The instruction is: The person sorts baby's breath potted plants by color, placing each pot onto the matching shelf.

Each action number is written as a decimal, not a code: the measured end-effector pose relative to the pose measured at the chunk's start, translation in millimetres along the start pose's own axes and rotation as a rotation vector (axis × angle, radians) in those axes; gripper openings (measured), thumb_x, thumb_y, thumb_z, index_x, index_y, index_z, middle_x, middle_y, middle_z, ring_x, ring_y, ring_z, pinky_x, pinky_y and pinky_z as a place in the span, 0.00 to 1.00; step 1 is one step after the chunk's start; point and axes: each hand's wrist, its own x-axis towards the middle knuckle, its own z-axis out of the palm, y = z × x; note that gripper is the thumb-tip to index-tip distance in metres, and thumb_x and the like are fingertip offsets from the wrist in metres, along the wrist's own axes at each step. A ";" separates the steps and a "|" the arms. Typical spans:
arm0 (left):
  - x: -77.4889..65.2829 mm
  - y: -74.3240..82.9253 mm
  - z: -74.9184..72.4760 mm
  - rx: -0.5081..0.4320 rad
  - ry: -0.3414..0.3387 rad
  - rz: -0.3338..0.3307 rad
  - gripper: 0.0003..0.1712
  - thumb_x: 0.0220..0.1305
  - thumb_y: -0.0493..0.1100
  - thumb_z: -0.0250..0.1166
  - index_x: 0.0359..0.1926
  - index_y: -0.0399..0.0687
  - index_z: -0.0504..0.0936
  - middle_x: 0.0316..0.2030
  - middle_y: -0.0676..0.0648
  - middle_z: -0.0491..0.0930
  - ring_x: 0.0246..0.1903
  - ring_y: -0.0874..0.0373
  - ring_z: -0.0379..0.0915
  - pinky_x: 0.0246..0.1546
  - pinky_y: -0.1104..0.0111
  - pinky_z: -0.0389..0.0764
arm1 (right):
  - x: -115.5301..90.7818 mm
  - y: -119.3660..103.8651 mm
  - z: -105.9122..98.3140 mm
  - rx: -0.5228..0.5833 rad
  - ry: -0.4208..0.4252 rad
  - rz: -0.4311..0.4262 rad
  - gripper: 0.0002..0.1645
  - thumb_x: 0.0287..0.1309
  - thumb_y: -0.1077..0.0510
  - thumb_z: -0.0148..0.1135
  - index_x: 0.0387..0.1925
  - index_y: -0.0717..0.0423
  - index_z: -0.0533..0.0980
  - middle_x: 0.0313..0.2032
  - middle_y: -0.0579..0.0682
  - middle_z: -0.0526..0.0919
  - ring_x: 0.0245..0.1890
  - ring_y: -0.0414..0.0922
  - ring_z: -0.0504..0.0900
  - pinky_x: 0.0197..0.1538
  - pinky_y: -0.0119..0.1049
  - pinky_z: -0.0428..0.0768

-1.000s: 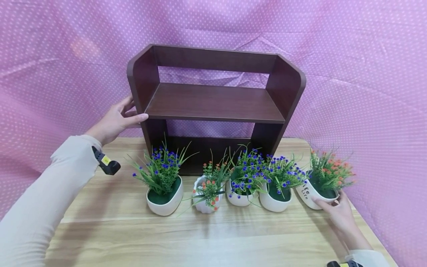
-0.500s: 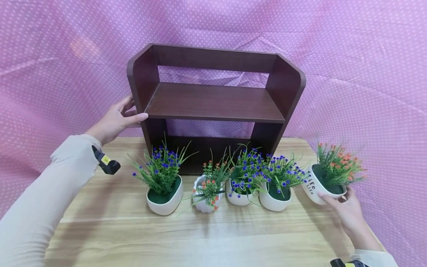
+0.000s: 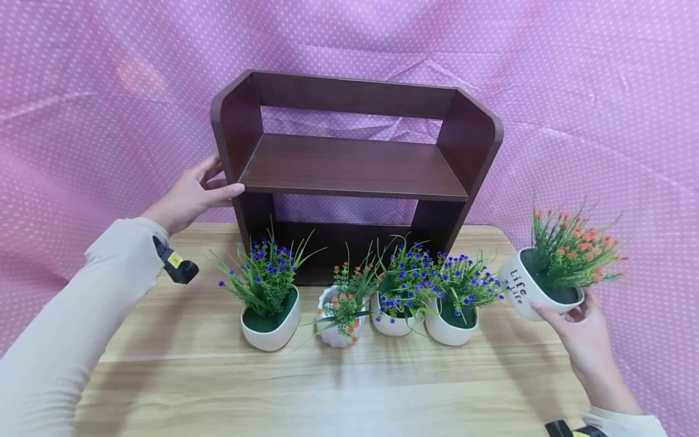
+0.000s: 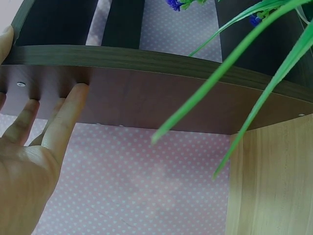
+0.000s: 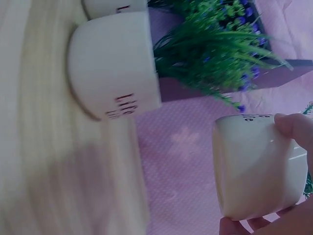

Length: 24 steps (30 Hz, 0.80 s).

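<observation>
My left hand (image 3: 188,197) holds the left side panel of a dark brown two-tier shelf (image 3: 355,167). Its thumb lies over the panel's front edge; in the left wrist view the fingertips (image 4: 76,95) touch the outer face. At the right, my right hand (image 3: 587,343) grips a white potted plant (image 3: 521,288) with orange flowers and "Life" lettering. Thumb and fingers close round the pot, which is tilted and lifted above the table; the right wrist view shows the pot's body (image 5: 259,169) between them.
Before the shelf, left to right, stand a blue-flowered potted plant (image 3: 275,334), an orange-flowered one in a scalloped pot (image 3: 334,337), and two more blue-flowered potted plants (image 3: 393,326) (image 3: 452,332). They rest on the wooden table (image 3: 327,394). Behind hangs a pink dotted cloth (image 3: 590,109).
My right hand has raised the orange-flowered potted plant off the table and carried it up and to the right. The left hand keeps its hold on the shelf, hardly moving.
</observation>
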 end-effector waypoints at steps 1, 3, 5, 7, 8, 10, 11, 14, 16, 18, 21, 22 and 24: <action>0.3 0.0 0.2 -0.002 -0.001 0.001 0.43 0.65 0.40 0.63 0.74 0.69 0.52 0.73 0.48 0.54 0.67 0.51 0.61 0.47 0.76 0.79 | 0.1 -2.4 0.4 0.005 -0.006 -0.010 0.44 0.52 0.75 0.64 0.65 0.43 0.61 0.50 0.39 0.71 0.46 0.31 0.74 0.43 0.15 0.76; 0.6 0.2 0.7 -0.006 -0.002 0.002 0.43 0.65 0.40 0.63 0.74 0.70 0.52 0.73 0.48 0.54 0.66 0.51 0.61 0.47 0.76 0.79 | 0.8 -6.9 1.0 0.008 -0.014 -0.021 0.46 0.52 0.75 0.64 0.67 0.44 0.60 0.51 0.39 0.70 0.46 0.31 0.74 0.43 0.15 0.76; 0.6 0.0 0.8 -0.004 -0.003 0.002 0.44 0.65 0.40 0.63 0.74 0.70 0.52 0.73 0.48 0.54 0.67 0.50 0.60 0.47 0.76 0.79 | 1.1 -11.7 3.0 0.007 -0.017 -0.036 0.48 0.51 0.75 0.64 0.69 0.44 0.58 0.52 0.39 0.70 0.46 0.31 0.74 0.44 0.16 0.76; 0.4 0.1 0.9 -0.002 -0.001 0.001 0.44 0.65 0.40 0.63 0.74 0.70 0.52 0.73 0.48 0.54 0.67 0.50 0.60 0.47 0.76 0.79 | 1.4 -16.1 5.5 0.020 -0.019 -0.054 0.49 0.51 0.76 0.64 0.70 0.45 0.58 0.53 0.40 0.71 0.46 0.32 0.75 0.43 0.17 0.77; 0.4 0.1 0.9 -0.002 0.000 0.000 0.44 0.65 0.39 0.63 0.74 0.69 0.52 0.73 0.48 0.54 0.67 0.50 0.60 0.47 0.76 0.79 | 2.0 -18.2 6.7 0.029 -0.018 -0.066 0.50 0.50 0.77 0.64 0.70 0.45 0.58 0.53 0.41 0.71 0.46 0.33 0.76 0.43 0.17 0.77; 0.3 0.6 1.1 0.001 0.000 -0.001 0.44 0.65 0.40 0.63 0.74 0.69 0.51 0.73 0.47 0.53 0.67 0.49 0.59 0.47 0.76 0.79 | 2.1 -23.3 9.5 0.053 -0.014 -0.097 0.50 0.49 0.78 0.63 0.70 0.46 0.59 0.53 0.43 0.72 0.47 0.34 0.76 0.43 0.18 0.78; 0.2 1.0 1.3 0.002 0.001 -0.002 0.44 0.65 0.40 0.63 0.74 0.68 0.51 0.73 0.47 0.53 0.67 0.49 0.59 0.47 0.76 0.80 | 2.5 -25.8 10.6 0.060 -0.009 -0.111 0.50 0.49 0.79 0.63 0.70 0.47 0.60 0.53 0.44 0.72 0.47 0.35 0.76 0.43 0.19 0.79; 0.3 1.7 1.7 0.012 0.000 -0.002 0.43 0.65 0.40 0.63 0.74 0.68 0.51 0.73 0.48 0.53 0.67 0.49 0.59 0.47 0.76 0.79 | 2.7 -34.2 13.7 0.085 0.013 -0.138 0.49 0.47 0.81 0.63 0.69 0.50 0.61 0.53 0.46 0.74 0.48 0.37 0.76 0.43 0.20 0.79; 0.0 2.1 2.2 0.024 0.002 -0.002 0.43 0.66 0.41 0.63 0.74 0.68 0.51 0.73 0.48 0.53 0.67 0.50 0.60 0.48 0.76 0.79 | 2.9 -40.0 15.1 0.102 0.020 -0.151 0.48 0.47 0.81 0.62 0.68 0.51 0.62 0.53 0.46 0.74 0.49 0.37 0.75 0.44 0.20 0.79; 0.0 2.1 2.2 0.031 0.001 -0.002 0.43 0.66 0.41 0.63 0.74 0.68 0.51 0.74 0.49 0.52 0.67 0.50 0.60 0.48 0.77 0.78 | 2.6 -46.4 16.6 0.122 0.016 -0.163 0.48 0.47 0.82 0.62 0.68 0.51 0.62 0.55 0.46 0.74 0.50 0.38 0.75 0.45 0.20 0.78; 0.0 2.2 2.3 0.025 0.003 0.000 0.43 0.65 0.41 0.63 0.74 0.68 0.51 0.74 0.49 0.52 0.67 0.51 0.61 0.48 0.78 0.78 | 3.4 -55.1 19.8 0.150 0.000 -0.187 0.50 0.46 0.84 0.60 0.69 0.52 0.61 0.57 0.48 0.72 0.53 0.40 0.73 0.47 0.20 0.78; 0.2 1.9 2.2 0.018 0.004 0.002 0.43 0.65 0.40 0.63 0.74 0.68 0.52 0.74 0.49 0.53 0.67 0.51 0.61 0.48 0.77 0.78 | 3.9 -57.9 21.1 0.158 -0.005 -0.197 0.50 0.45 0.84 0.60 0.69 0.52 0.61 0.58 0.48 0.72 0.54 0.40 0.73 0.47 0.21 0.78; 0.6 1.8 2.3 0.000 0.003 0.008 0.43 0.65 0.39 0.63 0.74 0.67 0.52 0.73 0.48 0.53 0.66 0.51 0.61 0.47 0.77 0.79 | 4.2 -63.7 24.2 0.170 -0.020 -0.216 0.51 0.45 0.85 0.59 0.69 0.52 0.61 0.59 0.50 0.71 0.55 0.41 0.72 0.47 0.21 0.78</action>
